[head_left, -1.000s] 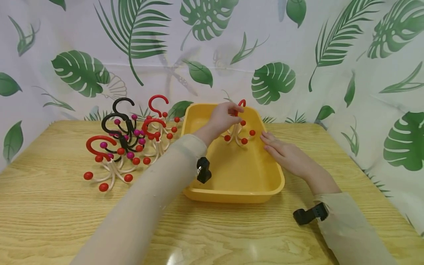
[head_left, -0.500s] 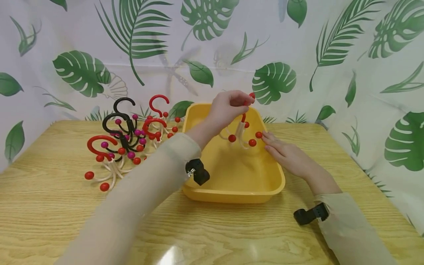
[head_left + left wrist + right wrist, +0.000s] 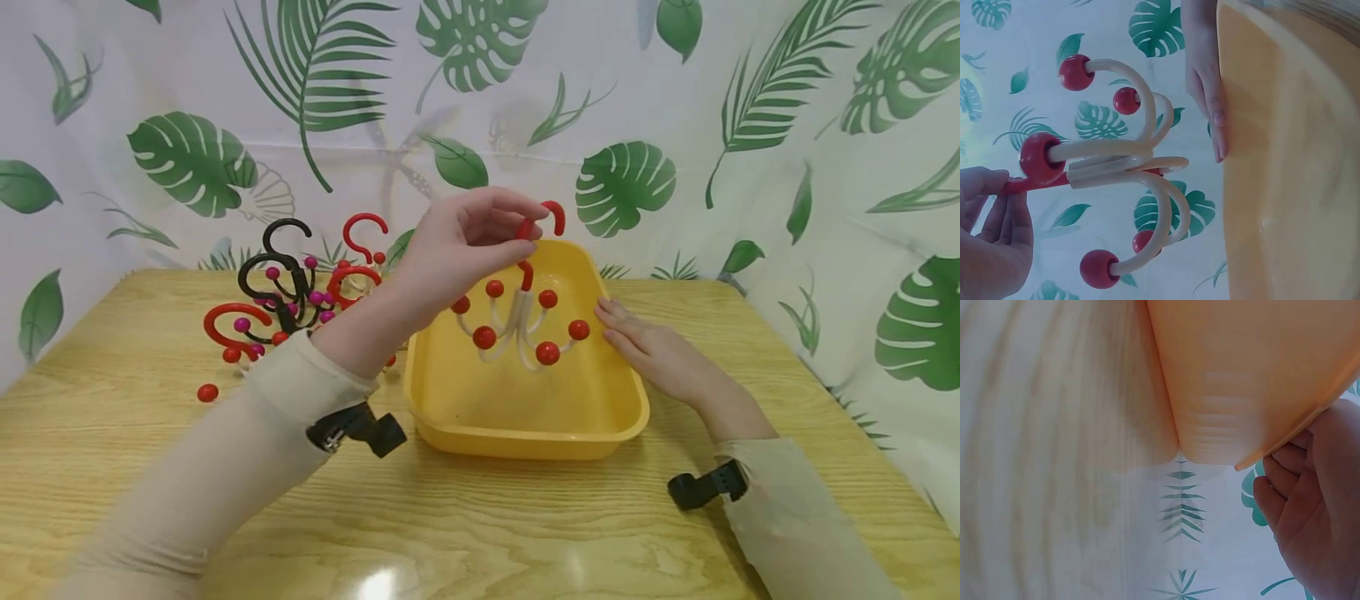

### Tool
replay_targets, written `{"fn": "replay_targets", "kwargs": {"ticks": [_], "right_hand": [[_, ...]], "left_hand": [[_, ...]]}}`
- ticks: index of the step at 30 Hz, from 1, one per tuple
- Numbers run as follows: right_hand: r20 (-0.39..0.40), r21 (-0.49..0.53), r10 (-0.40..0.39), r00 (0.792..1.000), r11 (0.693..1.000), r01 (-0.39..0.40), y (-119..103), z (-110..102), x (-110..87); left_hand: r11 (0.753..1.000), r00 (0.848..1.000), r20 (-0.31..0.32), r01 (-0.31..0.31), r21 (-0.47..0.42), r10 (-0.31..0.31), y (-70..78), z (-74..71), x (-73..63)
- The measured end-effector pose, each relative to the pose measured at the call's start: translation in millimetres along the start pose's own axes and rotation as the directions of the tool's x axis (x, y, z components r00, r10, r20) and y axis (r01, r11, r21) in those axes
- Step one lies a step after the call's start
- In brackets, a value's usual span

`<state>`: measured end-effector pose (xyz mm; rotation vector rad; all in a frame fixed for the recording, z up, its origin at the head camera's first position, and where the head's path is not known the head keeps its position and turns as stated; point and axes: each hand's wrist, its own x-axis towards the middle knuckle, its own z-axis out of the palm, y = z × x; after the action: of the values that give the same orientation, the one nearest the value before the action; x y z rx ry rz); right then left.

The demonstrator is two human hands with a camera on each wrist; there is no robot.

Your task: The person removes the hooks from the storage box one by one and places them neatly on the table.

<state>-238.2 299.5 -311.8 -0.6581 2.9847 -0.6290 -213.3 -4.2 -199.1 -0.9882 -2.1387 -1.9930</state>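
Observation:
My left hand (image 3: 468,237) pinches the red hook of a multi-arm hanger (image 3: 522,312) between thumb and fingers. White curved arms tipped with red balls spread from its stem, and it hangs upright over the yellow bin (image 3: 525,437). In the left wrist view the hanger (image 3: 1104,164) shows side-on, with the left hand (image 3: 994,231) at its hook. My right hand (image 3: 660,358) rests its fingers on the right rim of the bin. The right wrist view has the right hand (image 3: 1316,494) at the rim of the bin (image 3: 1229,394).
On the table (image 3: 480,533), left of the bin, several more hangers stand close together. Among them are a black hanger (image 3: 258,279) with magenta balls and a red-hooked hanger (image 3: 232,325), partly behind my left forearm. A leaf-patterned cloth (image 3: 517,108) hangs behind the table.
My left hand has lifted the red-hooked hanger from low in the bin and brought it nearer to me. My right hand has stayed at the rim.

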Motion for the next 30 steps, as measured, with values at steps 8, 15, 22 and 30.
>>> {"fn": "replay_targets", "kwargs": {"ticks": [8, 15, 22, 30], "right_hand": [[-0.002, -0.019, -0.058, 0.998, 0.998, 0.058, 1.9, -1.0, -0.8], [-0.003, -0.007, -0.061, 0.998, 0.998, 0.061, 0.1, -1.8, -1.2], [-0.008, -0.013, -0.075, 0.997, 0.997, 0.075, 1.1, -1.2, -1.5], [-0.005, -0.012, -0.069, 0.998, 0.998, 0.069, 2.4, -0.1, -0.9]], "left_hand": [[0.999, 0.996, -0.093, 0.007, 0.053, -0.002, 12.7, -37.4, -47.6], [0.982, 0.977, -0.212, 0.029, 0.187, 0.012, 9.9, -69.3, -80.8], [0.961, 0.952, -0.306, 0.077, 0.265, 0.008, -1.0, -88.5, -100.6], [0.94, 0.934, -0.353, 0.166, 0.298, -0.054, -19.0, -99.8, -116.0]]}}
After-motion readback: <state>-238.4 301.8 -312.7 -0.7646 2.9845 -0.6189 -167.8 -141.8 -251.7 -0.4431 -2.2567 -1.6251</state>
